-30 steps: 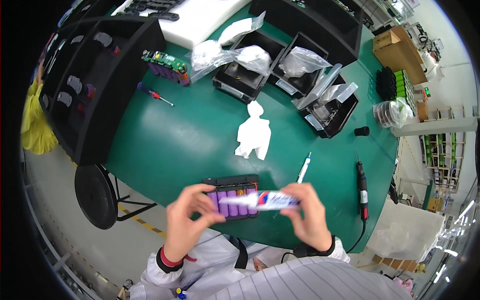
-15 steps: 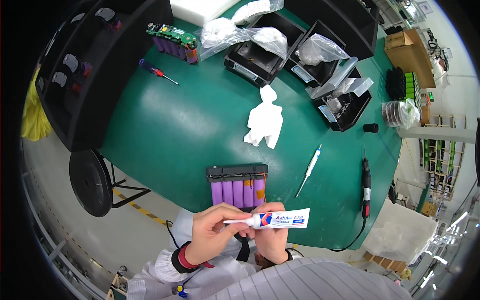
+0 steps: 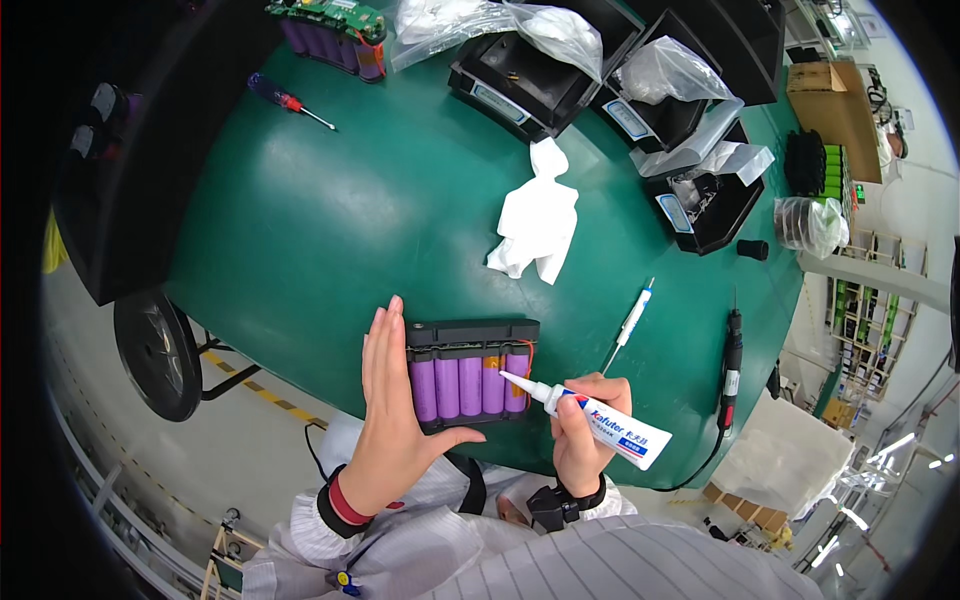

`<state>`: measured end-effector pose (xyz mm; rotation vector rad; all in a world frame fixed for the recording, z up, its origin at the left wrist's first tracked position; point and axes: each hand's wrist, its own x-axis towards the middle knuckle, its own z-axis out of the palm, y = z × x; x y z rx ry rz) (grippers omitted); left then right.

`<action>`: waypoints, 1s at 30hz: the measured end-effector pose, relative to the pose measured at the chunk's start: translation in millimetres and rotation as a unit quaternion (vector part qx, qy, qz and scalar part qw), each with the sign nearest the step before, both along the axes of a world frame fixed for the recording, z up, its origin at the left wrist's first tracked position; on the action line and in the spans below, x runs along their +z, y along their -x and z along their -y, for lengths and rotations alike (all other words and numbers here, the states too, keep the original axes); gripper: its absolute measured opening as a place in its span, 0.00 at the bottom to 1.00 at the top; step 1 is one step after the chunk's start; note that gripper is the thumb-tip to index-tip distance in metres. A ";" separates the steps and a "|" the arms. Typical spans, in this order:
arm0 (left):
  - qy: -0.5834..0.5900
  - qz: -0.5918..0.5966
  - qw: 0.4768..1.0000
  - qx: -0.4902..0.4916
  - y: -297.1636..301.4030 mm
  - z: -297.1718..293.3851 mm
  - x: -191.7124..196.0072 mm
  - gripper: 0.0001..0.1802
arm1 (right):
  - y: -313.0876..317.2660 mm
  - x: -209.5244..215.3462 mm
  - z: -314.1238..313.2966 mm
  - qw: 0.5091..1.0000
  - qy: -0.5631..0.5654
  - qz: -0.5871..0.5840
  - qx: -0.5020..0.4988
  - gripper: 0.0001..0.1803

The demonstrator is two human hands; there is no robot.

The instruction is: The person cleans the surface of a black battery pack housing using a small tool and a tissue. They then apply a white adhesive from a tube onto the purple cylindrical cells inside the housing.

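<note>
A battery pack (image 3: pixel 459 388) of purple cylindrical cells in a black frame lies at the near edge of the green table. Along its left side my left hand (image 3: pixel 393 420) rests with fingers stretched out, the thumb reaching across below the pack's lower edge. My right hand (image 3: pixel 585 430) grips a white glue tube (image 3: pixel 622 432) with a long pointed nozzle. The nozzle tip is over the cells at the pack's right side, near the orange tape; whether it touches I cannot tell.
A crumpled white cloth (image 3: pixel 537 215) lies beyond the pack. To the right are a white pen-like screwdriver (image 3: pixel 630 322) and a corded electric screwdriver (image 3: pixel 733 370). Black bins (image 3: pixel 708 207) with plastic bags line the back. A red-tipped screwdriver (image 3: pixel 290 101) and another battery pack (image 3: pixel 335 38) lie far left.
My left hand has let go of the nozzle end and moved to the pack's left side, opening flat. My right hand has turned the tube so its nozzle points at the cells. The view has shifted.
</note>
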<state>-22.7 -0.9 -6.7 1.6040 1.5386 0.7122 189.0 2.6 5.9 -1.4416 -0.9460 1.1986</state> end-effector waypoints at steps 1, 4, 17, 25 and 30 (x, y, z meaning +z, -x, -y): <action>-0.001 -0.004 1.000 0.001 -0.2 0.5 -1.0 0.82 | 0.6 -0.3 0.1 1.000 -0.003 0.003 0.000 0.13; -0.007 -0.011 1.000 0.003 -0.5 1.1 -2.8 0.80 | -1.3 -0.6 1.6 0.999 -0.011 0.042 0.016 0.12; -0.028 -0.019 0.999 0.006 -0.8 -0.1 -4.3 0.77 | -0.5 3.3 2.8 0.997 -0.021 0.069 0.012 0.12; -0.027 -0.018 0.999 0.007 -0.5 -0.5 -3.7 0.77 | 0.6 0.2 2.0 0.993 -0.041 0.111 0.024 0.14; -0.019 0.002 1.000 0.005 -0.3 -2.0 0.1 0.72 | 0.9 4.5 2.6 0.995 -0.031 0.098 0.017 0.12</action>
